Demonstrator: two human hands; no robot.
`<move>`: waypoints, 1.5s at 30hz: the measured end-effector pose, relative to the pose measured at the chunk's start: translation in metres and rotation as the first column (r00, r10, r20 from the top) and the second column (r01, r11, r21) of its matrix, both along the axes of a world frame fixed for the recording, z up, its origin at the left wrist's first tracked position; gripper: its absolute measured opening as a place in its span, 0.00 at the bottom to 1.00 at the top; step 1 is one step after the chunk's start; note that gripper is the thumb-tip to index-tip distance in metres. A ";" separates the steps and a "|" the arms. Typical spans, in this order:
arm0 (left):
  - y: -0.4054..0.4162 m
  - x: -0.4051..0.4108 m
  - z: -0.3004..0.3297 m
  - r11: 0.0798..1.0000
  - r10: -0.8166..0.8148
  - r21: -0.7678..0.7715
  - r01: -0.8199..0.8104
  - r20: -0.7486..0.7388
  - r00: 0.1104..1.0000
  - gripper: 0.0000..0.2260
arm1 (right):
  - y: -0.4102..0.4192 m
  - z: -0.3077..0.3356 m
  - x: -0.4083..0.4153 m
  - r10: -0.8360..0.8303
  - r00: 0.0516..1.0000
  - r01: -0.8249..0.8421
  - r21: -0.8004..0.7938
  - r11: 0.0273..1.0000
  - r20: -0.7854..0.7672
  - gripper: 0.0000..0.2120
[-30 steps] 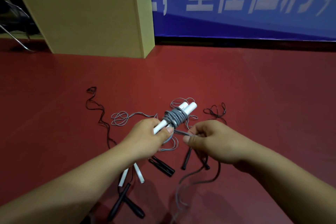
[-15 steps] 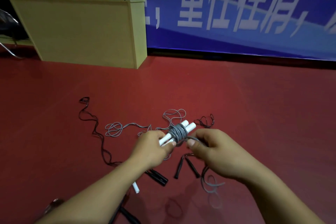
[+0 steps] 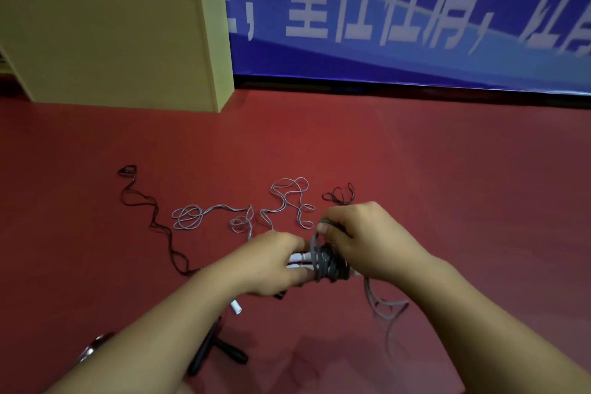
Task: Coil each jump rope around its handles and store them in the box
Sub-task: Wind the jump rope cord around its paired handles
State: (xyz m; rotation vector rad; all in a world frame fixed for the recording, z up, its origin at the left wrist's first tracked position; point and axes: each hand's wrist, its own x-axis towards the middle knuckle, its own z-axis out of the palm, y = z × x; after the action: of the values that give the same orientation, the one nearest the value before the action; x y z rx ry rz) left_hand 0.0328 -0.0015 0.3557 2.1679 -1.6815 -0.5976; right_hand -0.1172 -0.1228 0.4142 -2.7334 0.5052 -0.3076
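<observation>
Between our two hands, low over the red floor (image 3: 447, 185), sits the grey jump rope (image 3: 323, 261), most of it wound in a thick bundle around its paired white handles (image 3: 299, 261). Our left hand (image 3: 271, 262) grips the handles at their near end, fingers curled round them. Our right hand (image 3: 361, 240) pinches a loop of the grey cord at the top of the bundle, thumb and fingers closed on it. A short grey tail (image 3: 383, 307) hangs from the bundle down to the floor on the right.

Further out: two loose grey ropes (image 3: 287, 201) lie in squiggles just beyond the hands, a black rope (image 3: 150, 217) trails away to the left, a small black coil (image 3: 339, 195) sits behind the right hand. Black handles (image 3: 217, 349) and one white handle end (image 3: 236, 307) lie under the left forearm. Yellow box (image 3: 112, 45) stands well apart, far left, against the blue banner (image 3: 383, 9).

Risks as we judge them:
- Bundle looks bulky; if the right hand slackens, the outer turns could slide off the handle ends and spring open.
- Trailing tail may snag on the black handles or loose cords below and drag them along.
- Tail left untucked would likely unwind on the carry to the box.
</observation>
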 end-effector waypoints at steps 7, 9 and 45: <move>0.026 -0.011 0.013 0.996 -0.091 0.027 0.091 0.025 0.995 0.12 | 0.017 -0.008 -0.015 -0.055 0.998 0.057 -0.110 0.992 0.020 0.09; 0.033 -0.015 0.017 0.992 -0.120 0.025 0.121 -0.013 0.993 0.11 | 0.018 -0.005 -0.015 -0.075 0.997 0.077 -0.059 0.995 0.031 0.08; -0.057 0.052 -0.054 0.620 0.566 -0.022 -0.784 -0.680 0.466 0.10 | -0.071 -0.096 0.049 0.296 0.954 -0.261 0.353 0.899 -0.050 0.08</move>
State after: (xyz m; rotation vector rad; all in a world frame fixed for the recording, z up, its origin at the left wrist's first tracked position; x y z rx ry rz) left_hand 0.0846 -0.0587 0.3020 1.8524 -0.4060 -0.6099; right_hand -0.0682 -0.1934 0.3180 -2.4410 0.1639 -0.0016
